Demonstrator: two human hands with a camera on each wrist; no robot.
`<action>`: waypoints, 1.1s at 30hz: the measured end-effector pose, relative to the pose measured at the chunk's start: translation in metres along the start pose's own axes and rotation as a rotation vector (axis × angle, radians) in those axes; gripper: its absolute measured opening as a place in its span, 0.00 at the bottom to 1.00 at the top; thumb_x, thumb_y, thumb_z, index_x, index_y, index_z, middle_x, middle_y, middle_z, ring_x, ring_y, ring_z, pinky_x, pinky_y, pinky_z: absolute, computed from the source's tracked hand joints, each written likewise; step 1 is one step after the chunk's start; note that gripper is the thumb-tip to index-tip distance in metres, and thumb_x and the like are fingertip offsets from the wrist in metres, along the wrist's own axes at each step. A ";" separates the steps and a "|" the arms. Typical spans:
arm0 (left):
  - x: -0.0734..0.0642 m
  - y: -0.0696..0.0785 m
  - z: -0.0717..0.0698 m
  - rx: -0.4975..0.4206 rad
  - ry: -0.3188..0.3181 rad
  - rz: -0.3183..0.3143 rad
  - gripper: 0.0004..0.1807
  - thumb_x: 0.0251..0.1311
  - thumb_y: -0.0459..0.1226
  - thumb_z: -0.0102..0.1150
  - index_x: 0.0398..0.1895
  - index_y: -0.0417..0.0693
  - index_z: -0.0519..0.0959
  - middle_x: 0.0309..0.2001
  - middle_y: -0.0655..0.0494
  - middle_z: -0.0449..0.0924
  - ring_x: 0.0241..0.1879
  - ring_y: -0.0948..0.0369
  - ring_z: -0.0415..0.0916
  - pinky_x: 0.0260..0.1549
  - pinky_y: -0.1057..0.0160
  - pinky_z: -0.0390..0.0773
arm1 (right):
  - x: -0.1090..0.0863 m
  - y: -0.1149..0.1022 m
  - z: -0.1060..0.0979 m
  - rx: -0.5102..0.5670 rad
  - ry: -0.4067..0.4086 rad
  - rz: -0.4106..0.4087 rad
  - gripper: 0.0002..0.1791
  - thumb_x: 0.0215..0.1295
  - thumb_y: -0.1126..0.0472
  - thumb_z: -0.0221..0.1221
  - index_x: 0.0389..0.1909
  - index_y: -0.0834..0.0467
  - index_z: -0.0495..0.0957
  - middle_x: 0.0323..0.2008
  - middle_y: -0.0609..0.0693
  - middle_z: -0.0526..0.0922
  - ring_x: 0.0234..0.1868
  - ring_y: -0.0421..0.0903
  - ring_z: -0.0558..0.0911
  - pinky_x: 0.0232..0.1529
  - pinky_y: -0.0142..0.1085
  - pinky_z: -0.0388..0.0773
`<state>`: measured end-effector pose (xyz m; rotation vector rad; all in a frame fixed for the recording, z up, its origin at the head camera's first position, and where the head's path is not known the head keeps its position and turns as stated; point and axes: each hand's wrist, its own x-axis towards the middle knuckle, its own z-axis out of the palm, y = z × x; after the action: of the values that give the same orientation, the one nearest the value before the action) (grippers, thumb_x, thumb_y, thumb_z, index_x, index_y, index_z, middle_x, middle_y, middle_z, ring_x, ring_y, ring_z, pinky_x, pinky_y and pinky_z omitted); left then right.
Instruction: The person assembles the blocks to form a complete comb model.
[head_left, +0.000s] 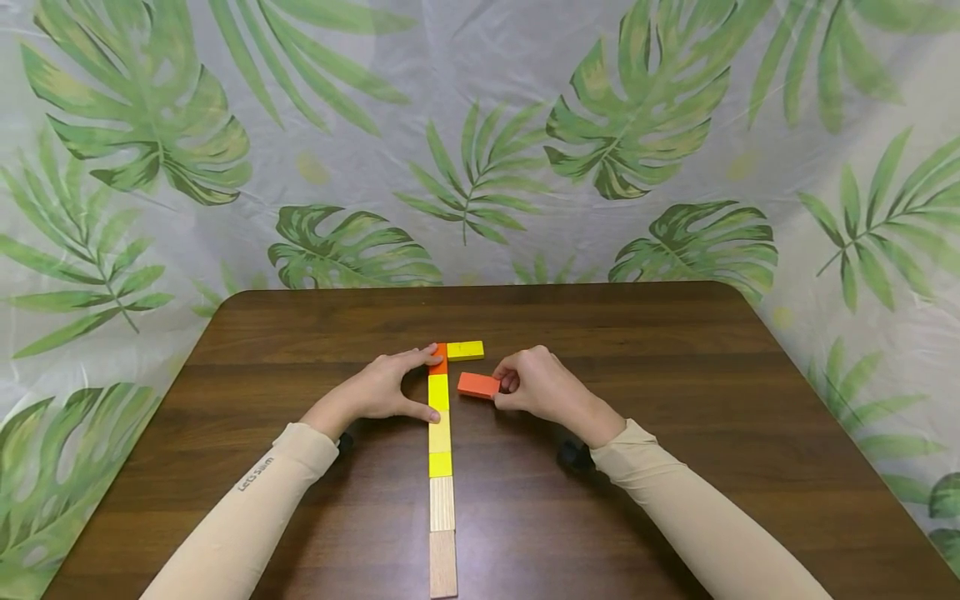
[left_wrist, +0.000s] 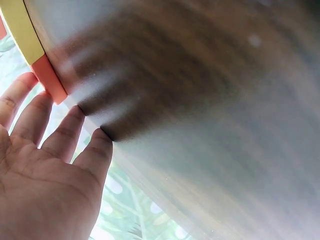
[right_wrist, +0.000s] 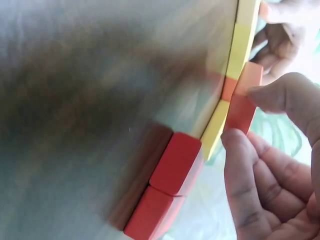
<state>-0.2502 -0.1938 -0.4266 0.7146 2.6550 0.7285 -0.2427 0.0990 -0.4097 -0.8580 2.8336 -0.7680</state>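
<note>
While a line of flat wooden blocks (head_left: 441, 467) is lying end to end down the middle of the dark wooden table (head_left: 675, 358), running from the near edge toward the far side, the person's two hands are working at its far end; the left hand (head_left: 386, 387) is resting on the table just left of the line, its fingers lying nearly straight, the forefinger touching the orange block (head_left: 439, 363) at the far end and the thumb touching the bright yellow block (head_left: 438, 392) next nearer; in the left wrist view the same fingers are showing straight and spread beside that orange block; a second yellow block (head_left: 465, 350) is lying crosswise, just right of the orange one, at the far end of the line; the right hand (head_left: 543, 385) is sitting just right of the line, its fingers curling and pinching a loose orange-red block (head_left: 478, 384), which is lying near the line but apart from it; the right wrist view is showing thumb and fingertips gripping that block's end; behind the table a leaf-printed cloth (head_left: 480, 150) is hanging
</note>
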 end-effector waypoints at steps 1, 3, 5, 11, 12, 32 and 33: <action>0.000 0.000 0.000 0.000 0.000 0.000 0.57 0.55 0.60 0.80 0.85 0.54 0.64 0.86 0.53 0.58 0.85 0.44 0.56 0.81 0.36 0.59 | 0.001 0.001 -0.001 -0.002 -0.007 -0.008 0.11 0.58 0.61 0.76 0.40 0.61 0.91 0.29 0.47 0.88 0.29 0.35 0.81 0.37 0.30 0.84; 0.000 0.000 0.000 -0.001 -0.001 -0.001 0.57 0.55 0.60 0.80 0.85 0.54 0.64 0.86 0.53 0.59 0.85 0.44 0.56 0.81 0.36 0.58 | 0.005 0.004 -0.003 -0.005 -0.018 -0.031 0.11 0.59 0.61 0.75 0.41 0.61 0.91 0.30 0.47 0.89 0.30 0.36 0.81 0.37 0.30 0.85; -0.001 0.000 0.000 -0.001 0.000 -0.003 0.57 0.55 0.60 0.80 0.85 0.54 0.63 0.86 0.52 0.58 0.85 0.43 0.56 0.81 0.35 0.58 | 0.009 0.007 -0.004 -0.003 -0.021 -0.060 0.11 0.59 0.62 0.74 0.41 0.61 0.91 0.30 0.48 0.89 0.30 0.36 0.82 0.37 0.30 0.85; -0.002 -0.001 0.002 -0.007 0.007 -0.005 0.57 0.54 0.61 0.80 0.85 0.55 0.64 0.87 0.53 0.56 0.84 0.43 0.57 0.81 0.35 0.58 | 0.021 0.021 -0.007 0.010 -0.039 -0.110 0.11 0.59 0.63 0.73 0.43 0.61 0.92 0.33 0.48 0.89 0.31 0.37 0.83 0.39 0.30 0.86; -0.002 -0.001 0.002 -0.008 0.008 -0.003 0.57 0.54 0.61 0.80 0.85 0.55 0.64 0.87 0.53 0.56 0.84 0.43 0.57 0.81 0.35 0.58 | 0.023 0.022 -0.007 0.010 -0.045 -0.114 0.12 0.60 0.63 0.73 0.43 0.61 0.92 0.33 0.49 0.89 0.31 0.38 0.83 0.39 0.30 0.86; 0.000 -0.001 0.001 -0.006 0.000 0.007 0.56 0.54 0.60 0.80 0.84 0.55 0.65 0.87 0.55 0.54 0.85 0.44 0.55 0.81 0.37 0.59 | 0.038 0.028 0.001 -0.066 -0.085 -0.147 0.13 0.64 0.59 0.73 0.47 0.59 0.92 0.39 0.51 0.87 0.36 0.42 0.81 0.43 0.34 0.85; 0.000 -0.001 0.001 -0.005 -0.001 0.006 0.56 0.54 0.60 0.80 0.85 0.56 0.65 0.87 0.55 0.54 0.85 0.44 0.55 0.81 0.37 0.59 | 0.038 0.027 0.002 -0.071 -0.087 -0.144 0.13 0.64 0.59 0.73 0.48 0.58 0.92 0.40 0.51 0.87 0.37 0.42 0.81 0.43 0.34 0.84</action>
<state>-0.2504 -0.1942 -0.4283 0.7213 2.6504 0.7353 -0.2880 0.0973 -0.4223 -1.0875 2.7615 -0.6321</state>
